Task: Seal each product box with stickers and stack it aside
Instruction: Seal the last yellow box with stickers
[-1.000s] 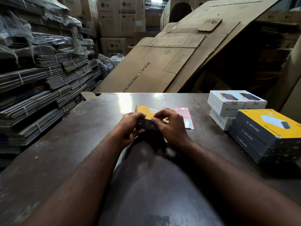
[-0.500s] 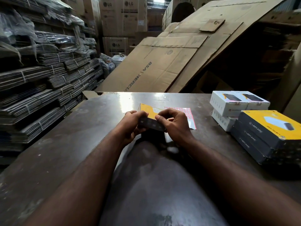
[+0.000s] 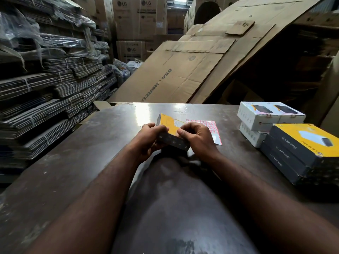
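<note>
While gripping box [image 3: 170, 125] with left hand [image 3: 148, 140] and right hand [image 3: 198, 140] at its near edge, held it tilted over desk [image 3: 91, 162] centre, long axis roughly away; sticker sheet [image 3: 211, 125] just beyond right hand.

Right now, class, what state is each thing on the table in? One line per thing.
Yellow box, tilted, held by both hands.
Left hand, grips the box's left end.
Right hand, fingers curled on the box's right end.
Sticker sheet, flat on the table, partly behind the right hand.
Lapcare boxes, stacked at the right.
White boxes, stacked beside them.
</note>
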### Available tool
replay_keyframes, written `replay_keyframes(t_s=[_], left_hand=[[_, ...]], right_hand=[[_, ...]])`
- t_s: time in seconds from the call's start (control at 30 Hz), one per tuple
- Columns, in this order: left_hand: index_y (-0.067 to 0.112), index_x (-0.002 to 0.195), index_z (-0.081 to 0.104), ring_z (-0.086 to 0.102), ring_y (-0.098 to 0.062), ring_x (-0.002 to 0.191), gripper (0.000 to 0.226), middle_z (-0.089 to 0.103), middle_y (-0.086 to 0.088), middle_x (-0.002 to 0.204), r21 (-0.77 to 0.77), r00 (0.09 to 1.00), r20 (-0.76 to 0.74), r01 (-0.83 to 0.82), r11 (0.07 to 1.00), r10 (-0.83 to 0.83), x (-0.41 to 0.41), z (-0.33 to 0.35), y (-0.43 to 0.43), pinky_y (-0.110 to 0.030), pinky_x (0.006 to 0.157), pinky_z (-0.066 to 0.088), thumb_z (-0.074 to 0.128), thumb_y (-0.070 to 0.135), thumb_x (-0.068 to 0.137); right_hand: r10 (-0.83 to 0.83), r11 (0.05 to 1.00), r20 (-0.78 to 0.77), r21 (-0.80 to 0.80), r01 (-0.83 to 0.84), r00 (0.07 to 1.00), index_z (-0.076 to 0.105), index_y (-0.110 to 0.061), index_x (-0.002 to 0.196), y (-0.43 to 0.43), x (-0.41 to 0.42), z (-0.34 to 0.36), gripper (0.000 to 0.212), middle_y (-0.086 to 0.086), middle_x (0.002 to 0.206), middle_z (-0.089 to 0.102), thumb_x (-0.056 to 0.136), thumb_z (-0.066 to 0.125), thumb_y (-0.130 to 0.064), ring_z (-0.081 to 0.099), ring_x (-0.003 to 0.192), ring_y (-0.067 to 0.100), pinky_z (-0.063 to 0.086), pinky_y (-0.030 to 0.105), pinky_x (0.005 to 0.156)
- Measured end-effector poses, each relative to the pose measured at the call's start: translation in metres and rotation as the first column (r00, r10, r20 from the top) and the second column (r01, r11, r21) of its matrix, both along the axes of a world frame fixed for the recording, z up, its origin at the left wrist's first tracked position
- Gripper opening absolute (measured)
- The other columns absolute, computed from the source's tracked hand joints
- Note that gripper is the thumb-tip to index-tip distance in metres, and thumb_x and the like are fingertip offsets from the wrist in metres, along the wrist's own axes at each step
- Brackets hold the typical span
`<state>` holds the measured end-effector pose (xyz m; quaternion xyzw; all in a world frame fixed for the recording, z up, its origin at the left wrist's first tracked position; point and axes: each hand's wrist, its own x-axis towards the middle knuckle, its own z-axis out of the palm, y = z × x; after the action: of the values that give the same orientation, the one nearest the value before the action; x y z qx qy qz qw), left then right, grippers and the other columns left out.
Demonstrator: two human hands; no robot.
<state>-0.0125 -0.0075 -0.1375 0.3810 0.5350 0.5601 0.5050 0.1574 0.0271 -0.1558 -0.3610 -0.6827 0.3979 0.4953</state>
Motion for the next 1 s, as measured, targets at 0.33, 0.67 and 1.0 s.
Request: replay_keyframes(t_s=[0.33, 0.67, 1.0], left_hand=[[0.01, 0.104, 0.055, 0.056, -0.015, 0.066, 0.011, 0.052, -0.005, 0.083, -0.025, 0.999, -0.045, -0.013, 1.0, 0.012, -0.0014, -0.0014, -0.003, -0.023, 0.05, 0.054, 0.06, 0.01, 0.095], [0.007, 0.104, 0.055, 0.055, -0.013, 0.059, 0.013, 0.049, -0.005, 0.078, -0.009, 0.998, -0.054, -0.011, 1.0, 0.01, -0.004, -0.0025, -0.0017, -0.023, 0.05, 0.054, 0.062, 0.008, 0.093], [0.006, 0.104, 0.057, 0.056, -0.013, 0.06, 0.013, 0.05, -0.006, 0.079, -0.021, 0.999, -0.047, -0.019, 1.0, 0.018, -0.0038, -0.0027, -0.0024, -0.024, 0.05, 0.054, 0.062, 0.009, 0.093]], right_hand=[[-0.031, 0.999, -0.152, 0.022, 0.035, 0.988, 0.059, -0.009, 0.09, -0.0008, 0.0029, 0.0078, 0.009, 0.007, 0.067, 0.068, 0.098, 0.062, -0.007, 0.061, 0.05, 0.01, 0.051, 0.025, 0.049], [0.129, 0.991, -0.024, -0.037, -0.129, 0.991, 0.069, -0.012, 0.1, -0.0029, 0.0007, 0.0063, 0.015, 0.013, 0.098, 0.077, 0.088, 0.075, -0.006, 0.075, 0.089, 0.015, 0.056, 0.023, 0.072], [0.101, 0.994, -0.021, 0.044, -0.1, 0.995, 0.068, -0.021, 0.094, -0.0044, -0.001, 0.0051, 0.008, 0.008, 0.09, 0.078, 0.095, 0.068, -0.013, 0.07, 0.076, 0.013, 0.055, 0.037, 0.066]])
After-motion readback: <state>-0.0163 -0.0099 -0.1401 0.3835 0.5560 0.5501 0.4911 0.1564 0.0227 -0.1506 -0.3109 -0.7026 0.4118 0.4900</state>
